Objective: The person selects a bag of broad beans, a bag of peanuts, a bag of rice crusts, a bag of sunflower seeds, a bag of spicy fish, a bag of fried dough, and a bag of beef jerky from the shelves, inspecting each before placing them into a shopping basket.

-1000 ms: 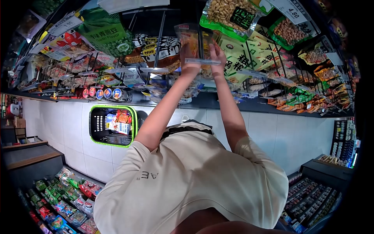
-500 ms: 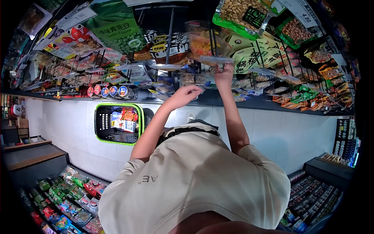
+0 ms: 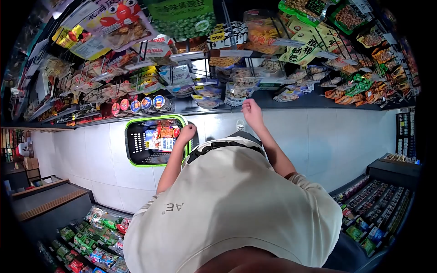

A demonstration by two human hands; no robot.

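My left hand (image 3: 187,133) hangs with curled fingers at the right rim of a black shopping basket (image 3: 129,141), which has a bright green edge and stands on the floor. Inside the basket lie a red snack bag (image 3: 167,131) and a blue-and-white snack packet (image 3: 160,144). In front of my body, low before the shelf, is my right hand (image 3: 252,113), its fingers curled in and nothing showing in them. Just above it hangs a clear snack pouch (image 3: 238,93) with a white and blue label.
Hooks on the rack hold many bags, among them a green pea bag (image 3: 184,20) and a yellow bag (image 3: 300,48). Round-lidded tubs (image 3: 146,103) line the low shelf ledge (image 3: 195,109). Behind me are more snack shelves (image 3: 93,241).
Both hands have come down from the hanging bags: the left to the basket's side, the right to below the pouches. The view has shifted, so shelf and basket appear further right.
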